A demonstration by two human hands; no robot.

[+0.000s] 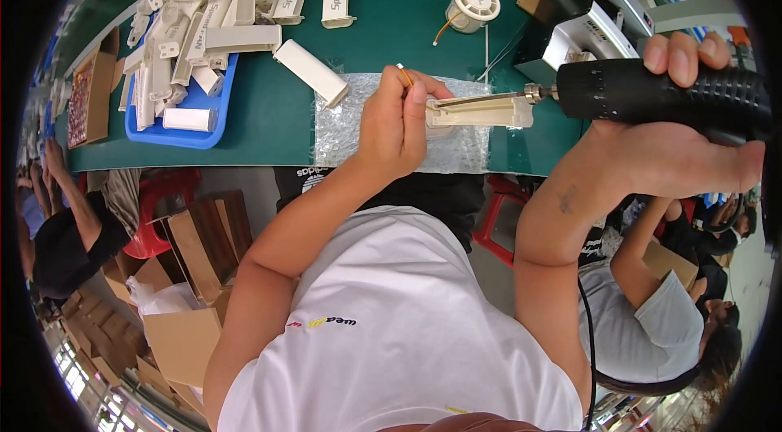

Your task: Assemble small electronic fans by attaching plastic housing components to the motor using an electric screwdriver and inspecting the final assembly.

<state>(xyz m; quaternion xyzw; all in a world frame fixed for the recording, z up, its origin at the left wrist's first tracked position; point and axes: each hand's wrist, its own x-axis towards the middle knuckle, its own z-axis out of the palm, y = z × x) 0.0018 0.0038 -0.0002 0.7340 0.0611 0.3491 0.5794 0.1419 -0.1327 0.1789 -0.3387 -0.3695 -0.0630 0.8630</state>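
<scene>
My right hand is wrapped round a black electric screwdriver held level. Its long thin bit points left, along and into a cream plastic fan housing lying open side up. Closed round the housing's left end is my left hand; the fingers hide that end. A short orange wire with a small white plug sticks up between its thumb and fingers. Under the housing lies a sheet of clear bubble wrap. The bit's tip is too hidden to tell what it touches.
Left on the green table, a blue tray overflows with white plastic housings. One loose housing lies beside the bubble wrap. A round white fan with a wire stands at the back, near a black-and-silver box. A co-worker sits at right.
</scene>
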